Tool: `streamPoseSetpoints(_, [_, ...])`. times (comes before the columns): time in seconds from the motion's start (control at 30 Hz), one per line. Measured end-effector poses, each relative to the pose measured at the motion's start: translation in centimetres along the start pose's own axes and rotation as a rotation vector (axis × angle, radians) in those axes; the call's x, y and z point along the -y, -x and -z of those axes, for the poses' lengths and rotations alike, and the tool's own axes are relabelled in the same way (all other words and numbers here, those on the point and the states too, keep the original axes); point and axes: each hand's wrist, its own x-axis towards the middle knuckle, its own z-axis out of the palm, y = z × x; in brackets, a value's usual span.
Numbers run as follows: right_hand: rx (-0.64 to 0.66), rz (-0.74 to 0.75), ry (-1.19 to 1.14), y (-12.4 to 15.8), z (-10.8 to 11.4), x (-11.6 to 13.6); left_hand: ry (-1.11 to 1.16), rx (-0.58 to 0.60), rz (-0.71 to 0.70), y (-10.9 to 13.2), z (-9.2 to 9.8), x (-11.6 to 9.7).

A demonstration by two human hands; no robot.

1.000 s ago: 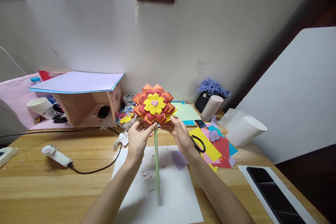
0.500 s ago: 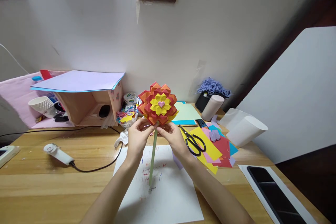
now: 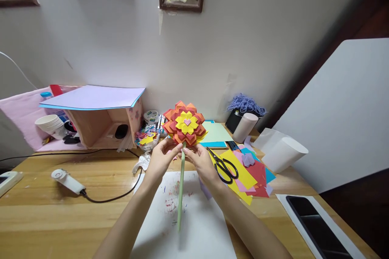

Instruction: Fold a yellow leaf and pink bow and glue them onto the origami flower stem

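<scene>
A folded paper flower in red, orange and yellow, with a small pink heart at its centre, faces me in the middle of the view. Its pale green stem hangs down over a white sheet of paper marked with coloured smudges. From the left, my left hand is closed on the flower's base, thumb by the top of the stem. My right hand grips the same place from the other side, its thumb close to the left one. The fingers behind the blossom are partly hidden.
Black-handled scissors lie on coloured paper pieces to the right. A phone rests at the front right. On the left are a white corded device and an open box. A white paper roll stands at the right.
Both hands still hold the flower. The stem's lower end has swung slightly right and down, and the blossom sits a little lower in view. The camera view has tilted up slightly.
</scene>
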Motion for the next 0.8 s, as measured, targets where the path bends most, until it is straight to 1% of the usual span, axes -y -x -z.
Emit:
streamPoseSetpoints(0.13, [0.029, -0.004, -0.004, 0.1, -0.3, 0.2, 0.073, -0.037, 0.017, -0.4, 0.5, -0.1])
streamPoseSetpoints(0.23, [0.019, -0.01, 0.005, 0.2, -0.4, 0.2, 0.134, -0.077, 0.03, -0.9, 0.9, 0.0])
streamPoseSetpoints(0.33, [0.001, -0.023, 0.033, 0.3, -0.5, 0.1, 0.11, -0.111, -0.012, -1.3, 1.1, 0.4])
streamPoseSetpoints(0.47, [-0.015, -0.005, 0.032, 0.4, -0.5, -0.2, 0.069, -0.155, -0.08, -1.4, 1.3, 0.8])
streamPoseSetpoints(0.8, [-0.083, 0.01, 0.015, 0.2, -0.4, -0.2, 0.064, -0.199, -0.061, -1.2, 0.8, 1.0])
